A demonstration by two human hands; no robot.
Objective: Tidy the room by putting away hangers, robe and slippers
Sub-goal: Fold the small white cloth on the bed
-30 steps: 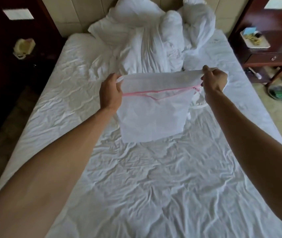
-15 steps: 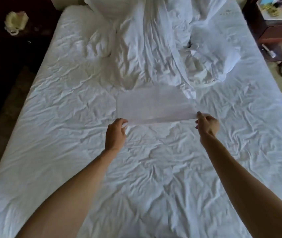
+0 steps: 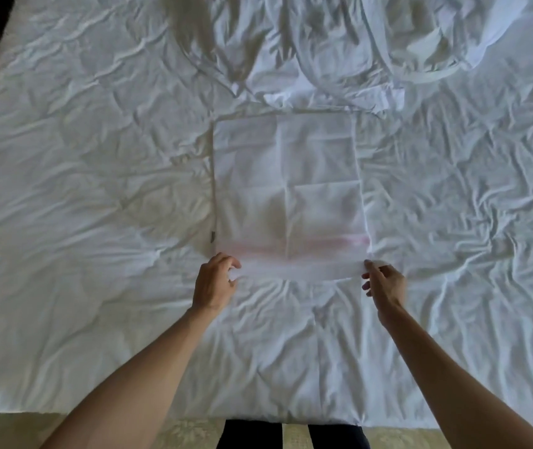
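Observation:
A white cloth bag (image 3: 288,189) with a pink stripe near its opening lies flat on the bed sheet (image 3: 96,189), its opening toward me. My left hand (image 3: 215,283) pinches the bag's near left corner with curled fingers, though the corner is blurred. At the near right corner, my right hand (image 3: 385,283) pinches the fabric between thumb and fingers. No hanger or slipper is in view.
A heap of crumpled white bedding and cloth (image 3: 323,50) lies just beyond the bag's far edge. The bed's near edge (image 3: 129,413) runs across the bottom, with pale floor below and my dark trouser legs (image 3: 291,435) against it. Dark floor borders the left side.
The bag was held up in the air, then lowered and spread flat on the sheet. Both hands moved down and toward me with its opening edge. My view tipped down over the bed.

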